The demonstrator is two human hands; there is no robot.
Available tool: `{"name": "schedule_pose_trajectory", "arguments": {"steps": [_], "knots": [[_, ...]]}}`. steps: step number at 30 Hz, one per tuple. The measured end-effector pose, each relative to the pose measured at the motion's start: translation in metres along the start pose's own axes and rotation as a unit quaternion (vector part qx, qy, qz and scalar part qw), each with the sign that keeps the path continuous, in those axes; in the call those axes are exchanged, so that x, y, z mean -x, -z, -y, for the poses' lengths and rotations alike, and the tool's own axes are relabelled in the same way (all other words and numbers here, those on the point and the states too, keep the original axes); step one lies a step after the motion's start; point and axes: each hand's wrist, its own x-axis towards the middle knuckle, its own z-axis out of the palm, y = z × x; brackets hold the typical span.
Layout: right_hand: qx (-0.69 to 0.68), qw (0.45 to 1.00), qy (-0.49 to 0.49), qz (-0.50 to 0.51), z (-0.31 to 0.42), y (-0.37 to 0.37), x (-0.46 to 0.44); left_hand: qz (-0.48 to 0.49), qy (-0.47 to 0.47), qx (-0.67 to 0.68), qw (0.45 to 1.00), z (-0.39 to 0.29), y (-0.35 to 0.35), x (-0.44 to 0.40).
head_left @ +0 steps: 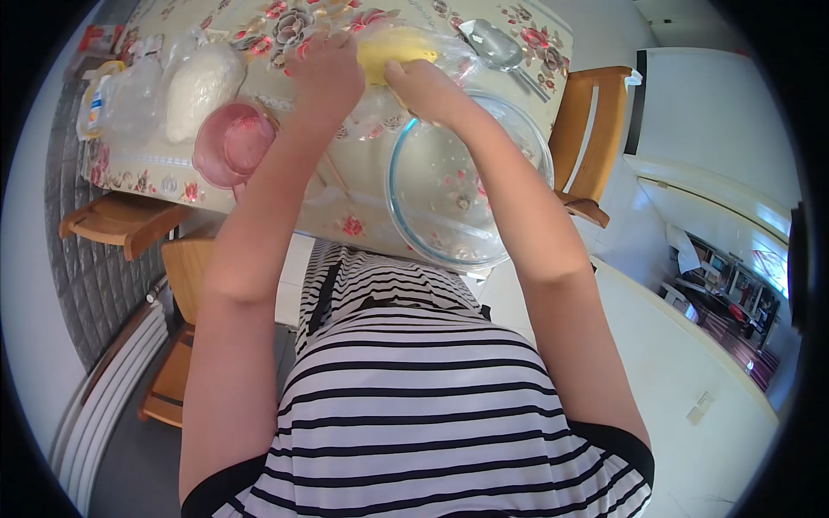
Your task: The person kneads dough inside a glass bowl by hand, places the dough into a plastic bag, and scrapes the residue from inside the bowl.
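Note:
Both hands are at the far side of the table, around a yellow item (386, 52) in clear plastic. My right hand (420, 86) has its fingers closed on the yellow item's near right edge. At the item's left end is my left hand (325, 73), fingers bent downward; what lies under them is hidden. A large clear glass bowl (440, 194) with a blue mark on its rim stands below my right forearm. The pink cup (246, 142) is left of my left forearm, beside a clear bag of white material (203, 91).
The table (354, 207) has a flowered cover. A metal scoop (492, 45) lies at the far right, and a bottle with a yellow and blue label (97, 102) at the far left. Wooden chairs stand at the right (596, 129) and left (129, 220). Thin sticks (333, 173) lie between my forearms.

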Motion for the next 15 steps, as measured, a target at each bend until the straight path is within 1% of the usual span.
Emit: {"name": "schedule_pose_trajectory", "arguments": {"steps": [1, 2, 3, 4, 5, 6, 7, 8, 10, 12, 13, 14, 15], "knots": [[0.09, 0.995, 0.03, -0.021, 0.0, -0.006, -0.022, 0.008, 0.016, 0.064, 0.998, 0.008, 0.002, -0.005], [0.133, 0.99, 0.045, -0.03, -0.006, -0.008, -0.044, 0.016, 0.032, 0.128, 0.991, 0.015, 0.002, -0.008], [0.177, 0.982, 0.059, -0.039, -0.011, -0.01, -0.065, 0.019, 0.033, 0.128, 0.991, 0.021, 0.0, -0.008], [0.231, 0.966, 0.109, -0.025, -0.02, -0.011, -0.088, -0.007, 0.025, 0.178, 0.984, 0.027, -0.003, -0.008], [0.222, 0.97, 0.1, -0.012, -0.02, -0.011, -0.097, -0.032, 0.017, 0.228, 0.973, 0.031, 0.002, -0.009], [0.213, 0.973, 0.09, 0.001, -0.019, -0.011, -0.106, -0.029, 0.019, 0.228, 0.973, 0.034, 0.006, -0.009], [0.203, 0.976, 0.08, 0.013, -0.019, -0.011, -0.115, -0.004, 0.019, 0.223, 0.975, 0.037, 0.011, -0.009], [0.186, 0.981, 0.046, 0.031, -0.017, -0.008, -0.123, 0.02, 0.019, 0.219, 0.975, 0.037, 0.019, -0.011], [0.17, 0.984, 0.011, 0.05, -0.018, -0.006, -0.133, 0.024, 0.023, 0.232, 0.972, 0.039, 0.023, -0.012], [0.169, 0.986, -0.003, -0.004, -0.005, -0.005, -0.13, 0.026, 0.023, 0.243, 0.969, 0.041, 0.023, -0.013], [0.17, 0.985, -0.004, -0.004, -0.002, -0.005, -0.124, 0.039, 0.029, 0.264, 0.963, 0.042, 0.022, -0.014], [0.166, 0.982, 0.057, -0.065, 0.009, -0.007, -0.105, 0.052, 0.034, 0.286, 0.956, 0.042, 0.021, -0.016], [0.163, 0.978, 0.085, -0.096, 0.015, -0.009, -0.1, 0.052, 0.033, 0.287, 0.956, 0.043, 0.022, -0.016]]}}
